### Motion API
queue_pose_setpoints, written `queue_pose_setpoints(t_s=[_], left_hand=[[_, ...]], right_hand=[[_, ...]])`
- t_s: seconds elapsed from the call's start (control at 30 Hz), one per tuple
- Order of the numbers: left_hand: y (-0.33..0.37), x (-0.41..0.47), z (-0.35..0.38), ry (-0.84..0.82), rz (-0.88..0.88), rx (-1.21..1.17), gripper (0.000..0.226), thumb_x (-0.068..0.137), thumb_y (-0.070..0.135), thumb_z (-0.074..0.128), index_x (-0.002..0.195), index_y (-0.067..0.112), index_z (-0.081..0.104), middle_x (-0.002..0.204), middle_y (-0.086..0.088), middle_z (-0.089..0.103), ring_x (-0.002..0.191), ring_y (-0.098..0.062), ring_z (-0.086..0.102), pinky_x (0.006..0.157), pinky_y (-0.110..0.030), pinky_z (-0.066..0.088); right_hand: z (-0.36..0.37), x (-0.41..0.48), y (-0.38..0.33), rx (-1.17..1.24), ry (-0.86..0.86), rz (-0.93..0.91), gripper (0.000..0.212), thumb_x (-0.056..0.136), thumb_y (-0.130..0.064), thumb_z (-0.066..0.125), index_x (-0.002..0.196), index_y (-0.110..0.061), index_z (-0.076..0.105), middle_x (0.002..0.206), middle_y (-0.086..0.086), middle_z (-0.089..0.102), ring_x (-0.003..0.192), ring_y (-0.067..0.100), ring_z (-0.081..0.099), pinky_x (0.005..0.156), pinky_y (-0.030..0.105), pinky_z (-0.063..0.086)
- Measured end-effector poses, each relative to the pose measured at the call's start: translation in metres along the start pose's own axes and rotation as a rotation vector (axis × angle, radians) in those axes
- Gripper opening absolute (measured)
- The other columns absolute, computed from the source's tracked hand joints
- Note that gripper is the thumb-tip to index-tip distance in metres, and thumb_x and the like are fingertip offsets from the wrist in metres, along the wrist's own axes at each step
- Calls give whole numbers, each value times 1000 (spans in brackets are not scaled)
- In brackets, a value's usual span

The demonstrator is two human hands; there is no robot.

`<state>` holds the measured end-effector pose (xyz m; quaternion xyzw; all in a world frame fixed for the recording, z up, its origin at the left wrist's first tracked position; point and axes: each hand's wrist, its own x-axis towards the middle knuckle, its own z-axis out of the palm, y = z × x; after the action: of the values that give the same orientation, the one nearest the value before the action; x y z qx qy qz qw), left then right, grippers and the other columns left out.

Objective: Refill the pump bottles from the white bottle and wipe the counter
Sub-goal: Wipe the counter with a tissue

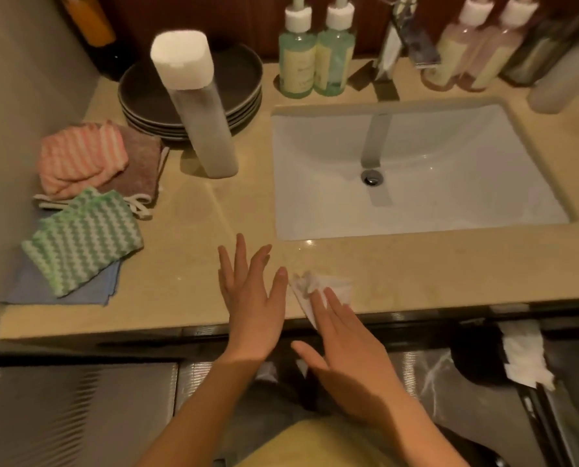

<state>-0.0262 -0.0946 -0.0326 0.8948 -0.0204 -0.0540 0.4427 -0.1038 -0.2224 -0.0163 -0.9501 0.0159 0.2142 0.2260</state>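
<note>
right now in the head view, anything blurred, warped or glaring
Head view: dim warm light; the tall frosted white-capped bottle leans from wide-angle distortion; the right hand and crumpled white tissue look slightly blurred; small glare specks dot the beige stone counter near the white sink.

The head view looks steeply down, from close above, onto the counter (187,298) and sink (449,203).
</note>
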Motion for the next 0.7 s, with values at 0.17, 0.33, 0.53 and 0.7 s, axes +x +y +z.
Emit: queue_pose_setpoints(t_s=[0.17,0.33,0.53,0.7], left_hand=[[8,-3,10,-56,-14,-19,38,98,34,43,136,30,42,157,16,-1,142,-5,-21,119,-44,-3],[16,3,12,27,-75,-27,38,98,31,43,136,28,43,158,12,2,143,-5,-17,119,-43,-3],[14,11,4,216,-167,-35,37,98,26,46,135,25,45,159,6,6,145,-12,-12,119,-39,-4],[0,10,-4,360,-259,-43,38,98,24,48,135,21,47,158,4,10,146,-13,-8,119,-39,-2]], right_hand=[[-20,-14,51,15,109,167,80,88,-68,19,147,-29,-19,148,-11,-24,139,7,-12,105,21,-1],[-37,26,70,46,127,99,82,88,-69,20,147,-27,-19,157,-2,-15,144,14,-9,113,28,1],[-38,78,28,-88,14,-252,82,93,-63,25,148,-18,-16,155,-3,-17,135,7,-24,115,30,-6],[-17,95,-13,-193,-70,-492,78,96,-54,31,149,-16,-12,157,2,-14,143,13,-17,117,32,-8]])
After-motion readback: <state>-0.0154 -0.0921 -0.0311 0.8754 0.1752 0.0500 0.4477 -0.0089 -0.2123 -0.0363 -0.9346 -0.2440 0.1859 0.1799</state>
